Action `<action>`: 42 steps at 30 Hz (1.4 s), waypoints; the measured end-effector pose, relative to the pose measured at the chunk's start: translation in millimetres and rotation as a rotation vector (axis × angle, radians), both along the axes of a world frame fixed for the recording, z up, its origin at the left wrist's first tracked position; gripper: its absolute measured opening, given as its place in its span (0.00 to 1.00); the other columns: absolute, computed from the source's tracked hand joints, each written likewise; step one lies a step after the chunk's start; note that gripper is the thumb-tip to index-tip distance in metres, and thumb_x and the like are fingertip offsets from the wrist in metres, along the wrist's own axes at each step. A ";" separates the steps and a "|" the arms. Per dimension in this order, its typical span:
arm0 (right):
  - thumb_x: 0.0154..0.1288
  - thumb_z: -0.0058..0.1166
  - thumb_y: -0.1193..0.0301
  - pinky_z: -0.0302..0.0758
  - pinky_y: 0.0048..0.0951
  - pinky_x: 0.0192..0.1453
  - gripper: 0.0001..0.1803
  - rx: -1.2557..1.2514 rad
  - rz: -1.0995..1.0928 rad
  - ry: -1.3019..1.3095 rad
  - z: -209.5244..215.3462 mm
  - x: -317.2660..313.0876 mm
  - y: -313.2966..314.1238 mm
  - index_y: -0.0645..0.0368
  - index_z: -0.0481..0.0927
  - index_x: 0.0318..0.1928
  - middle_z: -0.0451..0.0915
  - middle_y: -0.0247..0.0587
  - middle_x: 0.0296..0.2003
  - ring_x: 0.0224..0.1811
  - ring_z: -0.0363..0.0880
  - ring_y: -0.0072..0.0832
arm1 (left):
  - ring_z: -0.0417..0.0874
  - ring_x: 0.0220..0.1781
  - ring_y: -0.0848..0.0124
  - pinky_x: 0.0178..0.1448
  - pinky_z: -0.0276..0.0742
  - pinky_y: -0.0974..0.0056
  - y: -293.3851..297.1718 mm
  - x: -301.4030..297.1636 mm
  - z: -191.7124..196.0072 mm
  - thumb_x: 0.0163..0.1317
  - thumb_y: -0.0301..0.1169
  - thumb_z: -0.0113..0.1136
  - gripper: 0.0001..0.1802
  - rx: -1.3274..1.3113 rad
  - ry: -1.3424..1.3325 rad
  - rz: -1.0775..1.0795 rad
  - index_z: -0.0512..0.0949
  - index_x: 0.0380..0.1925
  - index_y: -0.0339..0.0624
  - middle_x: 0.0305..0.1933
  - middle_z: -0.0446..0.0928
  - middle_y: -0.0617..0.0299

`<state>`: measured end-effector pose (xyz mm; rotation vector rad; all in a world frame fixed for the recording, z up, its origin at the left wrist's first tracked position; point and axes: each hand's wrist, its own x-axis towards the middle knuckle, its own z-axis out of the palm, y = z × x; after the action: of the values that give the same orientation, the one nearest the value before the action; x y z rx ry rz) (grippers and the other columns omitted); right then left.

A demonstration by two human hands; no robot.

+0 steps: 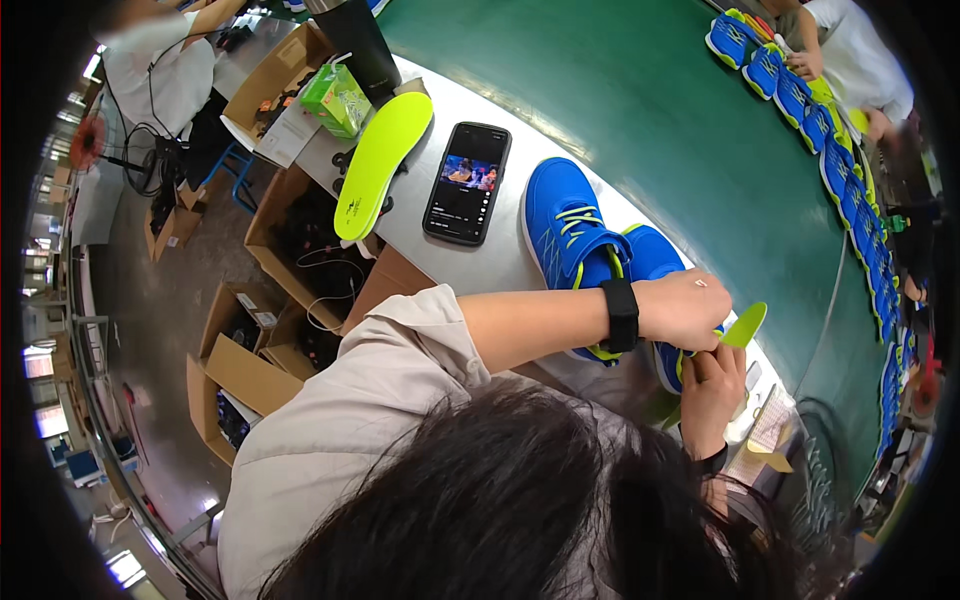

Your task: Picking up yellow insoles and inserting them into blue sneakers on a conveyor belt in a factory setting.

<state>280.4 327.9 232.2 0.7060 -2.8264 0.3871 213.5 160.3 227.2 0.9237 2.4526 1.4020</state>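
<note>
Two blue sneakers with lime trim lie on the white table to my right. The nearer-left blue sneaker (566, 215) has its strap and laces showing. My left forearm crosses over both, and my left hand (685, 305) is closed at the opening of the other blue sneaker (655, 255), its fingertips mostly hidden. Just below it, my right hand (712, 395) is bent with its fingers closed around a lime insole (746, 325), whose rounded end sticks out past my fingers. How far the insole reaches into the sneaker is hidden.
Another lime insole (383, 165) and a phone (467, 183) lie on the table (510, 258). A black bottle (355, 45) and a green carton (336, 100) stand behind. Cardboard boxes (262, 375) sit at left. Beyond a green belt (640, 80), a co-worker (860, 50) stands by a row of blue sneakers (790, 95).
</note>
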 end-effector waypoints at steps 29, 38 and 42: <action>0.47 0.62 0.78 0.73 0.35 0.41 0.03 -0.027 -0.001 -0.145 -0.3 -8.7 20.2 0.62 0.81 0.26 0.79 0.38 0.31 0.37 0.75 0.37 | 0.75 0.27 0.52 0.33 0.68 0.55 -2.9 -5.1 7.9 0.53 0.36 0.60 0.18 -0.146 -0.113 0.002 0.70 0.17 0.33 0.19 0.70 0.44; 0.49 0.54 0.79 0.77 0.30 0.40 0.01 0.363 0.126 -0.303 5.6 -12.4 22.4 0.63 0.79 0.25 0.77 0.42 0.29 0.39 0.76 0.36 | 0.75 0.26 0.53 0.32 0.68 0.55 1.3 -4.4 5.9 0.55 0.38 0.61 0.19 -0.133 -0.067 0.014 0.70 0.18 0.33 0.19 0.71 0.45; 0.53 0.50 0.79 0.78 0.32 0.41 0.08 0.355 0.221 -0.302 9.4 2.0 26.2 0.67 0.77 0.35 0.76 0.56 0.42 0.47 0.76 0.41 | 0.76 0.27 0.53 0.33 0.68 0.55 1.1 -5.1 7.6 0.55 0.38 0.62 0.19 -0.148 -0.077 0.009 0.71 0.18 0.32 0.20 0.72 0.46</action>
<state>282.4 354.1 241.6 1.1227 -3.1500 0.0185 208.4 161.5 234.8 0.8116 2.4668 1.2158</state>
